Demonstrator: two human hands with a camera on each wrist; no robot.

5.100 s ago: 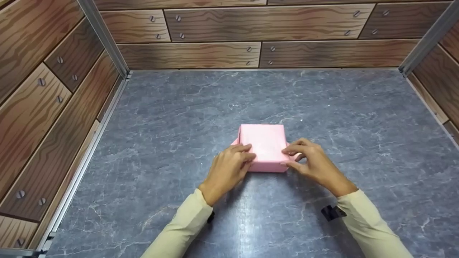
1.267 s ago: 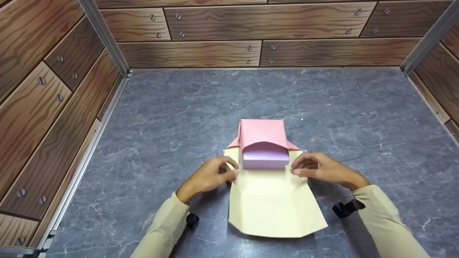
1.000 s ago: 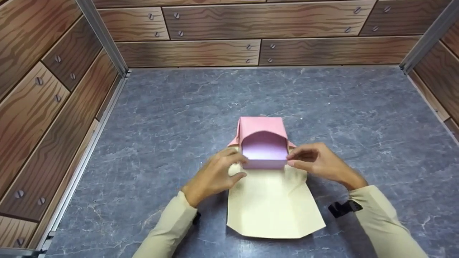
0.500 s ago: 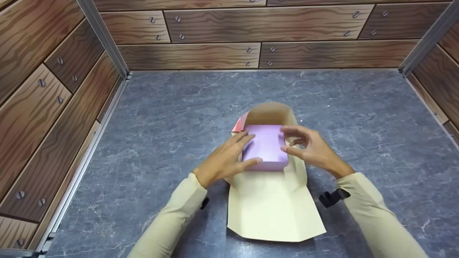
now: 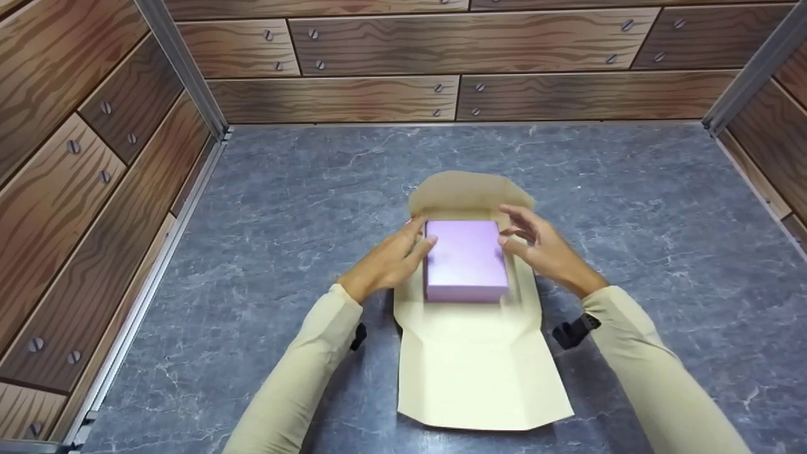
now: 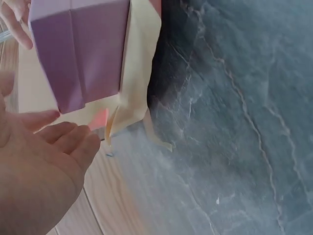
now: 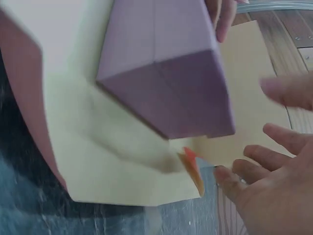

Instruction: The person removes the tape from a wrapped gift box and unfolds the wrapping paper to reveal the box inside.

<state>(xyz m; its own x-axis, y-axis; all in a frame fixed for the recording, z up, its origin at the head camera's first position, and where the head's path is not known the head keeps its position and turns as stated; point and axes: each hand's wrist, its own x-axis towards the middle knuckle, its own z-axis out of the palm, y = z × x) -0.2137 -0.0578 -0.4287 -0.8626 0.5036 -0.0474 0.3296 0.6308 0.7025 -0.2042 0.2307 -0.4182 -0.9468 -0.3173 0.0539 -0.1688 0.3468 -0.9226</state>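
A purple box [image 5: 466,258] lies on an unfolded sheet of wrapping paper [image 5: 482,378], cream inside and pink on the outer side. The sheet's near flap lies spread toward the person, and its far flap [image 5: 470,189] tilts up behind the box. My left hand [image 5: 391,255] is at the box's left side, fingers extended and thumb near its top edge. At the right side, my right hand [image 5: 545,252] has its fingers spread and thumb close to the edge. In the wrist views both the left hand [image 6: 44,166] and right hand [image 7: 279,181] grip nothing.
The grey marbled table [image 5: 302,189] is bounded by wood-print walls [image 5: 473,44] at the back and sides. A metal rail [image 5: 157,271] runs along the left edge. Black wrist cameras [image 5: 575,331] sit under the cuffs.
The pink-wrapped box has been unwrapped: the near flap came down toward the person, then the far flap was folded back, baring the purple box. Both hands have since moved slightly apart and away.
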